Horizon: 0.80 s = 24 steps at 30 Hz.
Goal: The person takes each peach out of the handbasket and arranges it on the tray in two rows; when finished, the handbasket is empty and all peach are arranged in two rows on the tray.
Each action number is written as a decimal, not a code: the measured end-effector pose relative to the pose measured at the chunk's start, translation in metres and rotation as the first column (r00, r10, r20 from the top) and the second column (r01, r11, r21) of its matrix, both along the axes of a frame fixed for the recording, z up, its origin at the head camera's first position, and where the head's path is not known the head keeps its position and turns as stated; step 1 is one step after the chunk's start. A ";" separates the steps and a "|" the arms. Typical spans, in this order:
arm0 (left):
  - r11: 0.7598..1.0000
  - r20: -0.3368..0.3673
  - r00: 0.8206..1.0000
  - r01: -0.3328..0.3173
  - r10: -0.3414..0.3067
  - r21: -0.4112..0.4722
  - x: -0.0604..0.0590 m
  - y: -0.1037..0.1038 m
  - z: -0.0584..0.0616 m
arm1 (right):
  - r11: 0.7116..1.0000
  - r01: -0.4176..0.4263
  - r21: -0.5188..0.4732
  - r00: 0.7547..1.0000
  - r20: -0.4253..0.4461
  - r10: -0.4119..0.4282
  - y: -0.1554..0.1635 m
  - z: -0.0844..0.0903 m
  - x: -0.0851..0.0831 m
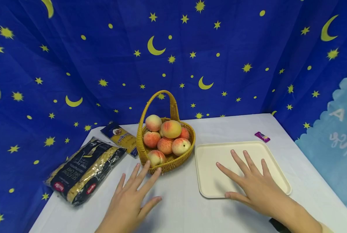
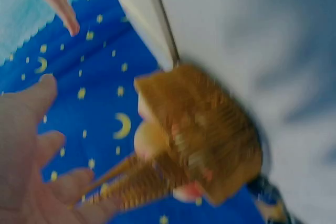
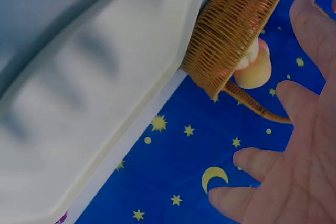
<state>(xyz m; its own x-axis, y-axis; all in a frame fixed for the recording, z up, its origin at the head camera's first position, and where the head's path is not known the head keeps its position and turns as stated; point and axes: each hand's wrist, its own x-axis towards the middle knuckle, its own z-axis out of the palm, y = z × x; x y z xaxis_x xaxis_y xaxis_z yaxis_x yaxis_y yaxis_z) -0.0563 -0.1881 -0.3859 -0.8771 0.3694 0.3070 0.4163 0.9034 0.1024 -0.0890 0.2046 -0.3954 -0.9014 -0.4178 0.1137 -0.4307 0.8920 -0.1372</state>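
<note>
In the head view my left hand (image 1: 131, 195) is spread with straight fingers, its fingertips overlapping the near rim of a wicker basket (image 1: 168, 166). Several peaches (image 1: 165, 145) fill that basket, and its arched handle rises above them. My right hand (image 1: 254, 186), fingers also spread, hovers over a cream tray (image 1: 211, 192) and casts a shadow on it. Nothing is held in either hand. The left wrist view is blurred and shows the basket (image 2: 210, 135) beyond the left hand (image 2: 31, 166). In the right wrist view, the tray (image 3: 105, 77) lies beside the right hand (image 3: 299, 145).
A dark pasta bag (image 1: 86, 170) lies at the left of the white table (image 1: 173, 207), with a blue and yellow packet (image 1: 122, 137) behind it. One small purple wrapped sweet (image 1: 262, 137) sits past the tray's far right corner. A blue star-patterned cloth (image 1: 126, 64) hangs behind.
</note>
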 end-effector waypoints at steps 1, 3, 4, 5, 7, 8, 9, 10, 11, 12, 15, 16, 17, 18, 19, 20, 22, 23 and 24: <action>1.000 -0.047 0.999 0.017 -0.016 0.018 0.000 -0.005 0.003 | 1.000 -0.009 -0.010 1.000 0.005 0.009 -0.001 0.002 -0.002; 0.997 -0.142 0.990 0.033 -0.023 0.070 -0.001 -0.014 0.009 | 0.999 -0.029 -0.024 0.999 0.013 0.029 -0.002 0.007 -0.007; 0.994 -0.175 0.984 0.030 -0.011 0.104 -0.002 -0.018 0.012 | 0.999 -0.041 -0.031 0.999 0.013 0.041 -0.003 0.009 -0.010; 0.988 -0.201 0.980 0.028 0.002 0.149 -0.003 -0.022 0.015 | 0.998 -0.053 -0.037 0.998 0.013 0.054 -0.004 0.012 -0.013; 0.969 -0.208 0.977 0.000 0.053 0.247 -0.007 -0.031 0.019 | 0.995 -0.089 -0.047 0.996 -0.018 0.089 -0.006 0.016 -0.021; 0.954 -0.191 0.978 -0.023 0.083 0.300 -0.010 -0.035 0.020 | 0.993 -0.108 -0.055 0.994 -0.036 0.106 -0.008 0.019 -0.026; 0.936 -0.163 0.981 -0.045 0.108 0.349 -0.015 -0.040 0.021 | 0.990 -0.126 -0.069 0.991 -0.054 0.123 -0.009 0.020 -0.032; 0.918 -0.126 0.984 -0.069 0.128 0.391 -0.020 -0.044 0.021 | 0.985 -0.146 -0.087 0.987 -0.076 0.140 -0.011 0.022 -0.038; 0.895 -0.079 0.987 -0.090 0.139 0.437 -0.025 -0.049 0.020 | 0.981 -0.162 -0.104 0.984 -0.093 0.152 -0.013 0.023 -0.045; 0.869 -0.021 0.990 -0.114 0.142 0.482 -0.031 -0.053 0.018 | 0.977 -0.172 -0.123 0.981 -0.108 0.159 -0.016 0.024 -0.052; 0.771 0.171 0.981 -0.182 0.097 0.610 -0.051 -0.065 0.010 | 0.963 -0.184 -0.196 0.980 -0.116 0.164 -0.025 0.026 -0.073; 0.729 0.237 0.970 -0.203 0.058 0.654 -0.057 -0.069 0.006 | 0.959 -0.179 -0.219 0.982 -0.101 0.160 -0.028 0.026 -0.080; 0.679 0.301 0.954 -0.226 0.008 0.698 -0.064 -0.072 0.002 | 0.955 -0.169 -0.243 0.985 -0.080 0.154 -0.031 0.027 -0.087; 0.633 0.355 0.934 -0.248 -0.045 0.733 -0.070 -0.075 -0.001 | 0.950 -0.160 -0.267 0.987 -0.057 0.150 -0.035 0.028 -0.094; 0.589 0.398 0.912 -0.271 -0.096 0.761 -0.077 -0.077 -0.005 | 0.945 -0.153 -0.290 0.988 -0.035 0.149 -0.038 0.030 -0.100; 0.550 0.433 0.889 -0.291 -0.146 0.783 -0.084 -0.080 -0.009 | 0.938 -0.148 -0.312 0.988 -0.016 0.151 -0.041 0.031 -0.107; 0.488 0.486 0.842 -0.329 -0.237 0.808 -0.097 -0.084 -0.016 | 0.926 -0.143 -0.350 0.987 0.022 0.160 -0.047 0.033 -0.119; 0.467 0.500 0.823 -0.342 -0.271 0.816 -0.104 -0.086 -0.019 | 0.919 -0.144 -0.367 0.985 0.037 0.169 -0.050 0.034 -0.125; 0.452 0.508 0.807 -0.349 -0.300 0.821 -0.111 -0.088 -0.023 | 0.913 -0.146 -0.380 0.983 0.049 0.178 -0.053 0.035 -0.130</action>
